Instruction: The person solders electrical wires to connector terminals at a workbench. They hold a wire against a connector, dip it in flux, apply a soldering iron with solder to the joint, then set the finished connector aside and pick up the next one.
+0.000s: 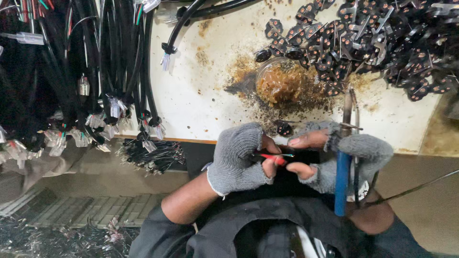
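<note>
Together, two gloved hands, left hand (237,160) and right hand (334,155), pinch one red wire (273,156).

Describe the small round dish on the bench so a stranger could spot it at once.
Start at the stained white bench top. Below the heap of black plug parts, just above the two gloved hands, sits a small clear dish. Nothing else there is round, see-through and filled with amber-brown paste.

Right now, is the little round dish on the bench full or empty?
Full. The dish is heaped to its rim with brownish, amber lumpy stuff, and more of it is spilled on the bench around it.
</note>
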